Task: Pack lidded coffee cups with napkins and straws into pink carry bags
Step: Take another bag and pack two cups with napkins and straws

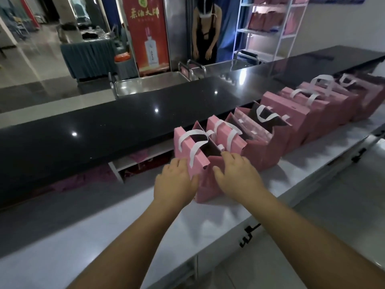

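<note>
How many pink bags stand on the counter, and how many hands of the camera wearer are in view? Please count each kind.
Pink carry bags: 7 (the far ones overlap, so less sure)
Hands: 2, left hand and right hand
Total: 9

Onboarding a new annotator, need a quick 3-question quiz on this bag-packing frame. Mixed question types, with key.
1. True or false: both hands touch the nearest pink bag.
2. Multiple choice: the row of pink bags stands on
A. the black counter top
B. the white work surface
C. the floor
3. Short answer: what colour are the bag handles?

Key
1. True. The left hand and right hand lie on either side of its near end.
2. B. The bags stand on the white work surface, beside the raised black counter top.
3. White.
</note>
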The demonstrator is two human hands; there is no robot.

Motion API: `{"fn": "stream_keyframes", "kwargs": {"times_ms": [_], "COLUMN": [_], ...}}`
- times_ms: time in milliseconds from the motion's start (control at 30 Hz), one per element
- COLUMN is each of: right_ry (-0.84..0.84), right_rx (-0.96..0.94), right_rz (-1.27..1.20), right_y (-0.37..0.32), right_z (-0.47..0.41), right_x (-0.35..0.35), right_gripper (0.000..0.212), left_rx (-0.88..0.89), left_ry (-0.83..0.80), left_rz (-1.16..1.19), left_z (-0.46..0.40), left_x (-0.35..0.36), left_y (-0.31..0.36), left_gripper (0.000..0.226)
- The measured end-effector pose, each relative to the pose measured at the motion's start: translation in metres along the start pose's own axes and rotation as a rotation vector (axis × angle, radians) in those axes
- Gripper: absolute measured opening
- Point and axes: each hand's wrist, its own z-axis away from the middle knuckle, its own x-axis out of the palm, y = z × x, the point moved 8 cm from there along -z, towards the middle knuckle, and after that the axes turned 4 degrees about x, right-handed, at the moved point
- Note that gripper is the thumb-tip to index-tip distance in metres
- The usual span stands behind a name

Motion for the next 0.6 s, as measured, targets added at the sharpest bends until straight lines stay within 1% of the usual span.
{"fn": "stream_keyframes", "kwargs": {"times_ms": [100, 133, 200, 267, 300, 400, 467, 533, 600], "right_ry": [-0.027, -0.033, -0.037, -0.048, -0.058, -0.074, -0.097, -0.12, -0.157], "right_rx": [0.046, 0.049, 0.033, 0.02, 0.012, -0.037, -0.082, -0.121, -0.144], "right_rz": [-0.02, -0.028, -0.051, -0.061, -0.064, -0.063, -0.022, 0.029, 0.024], "right_y": [0.005, 0.006, 0.007, 0.008, 0.007, 0.002, -0.002, -0.004, -0.004], "right_z": [-0.031, -0.041, -0.059, -0.077, -0.086, -0.117, -0.134, -0.149, -0.163], "right_x": [0.008, 0.011, 0.016, 0.022, 0.026, 0.035, 0.042, 0.047, 0.053], "right_gripper": [0.055, 0.05, 0.035, 0.022, 0.02, 0.021, 0.028, 0.032, 0.029], "left_rx": [0.013, 0.027, 0.055, 0.05, 0.038, -0.042, -0.114, -0.182, -0.26], "left_ry": [-0.007, -0.003, 0.004, -0.014, -0.026, -0.039, -0.051, -0.06, -0.086], "left_rz": [-0.021, -0.049, -0.091, -0.101, -0.099, -0.074, -0.023, 0.025, 0.06], "left_z": [-0.036, -0.045, -0.062, -0.077, -0.085, -0.106, -0.115, -0.123, -0.13], "left_x": [0.003, 0.004, 0.009, 0.015, 0.018, 0.028, 0.034, 0.04, 0.045], "left_y": [0.007, 0.011, 0.016, 0.019, 0.02, 0.02, 0.02, 0.02, 0.018], "left_gripper": [0.055, 0.055, 0.055, 0.061, 0.065, 0.075, 0.081, 0.082, 0.08]}}
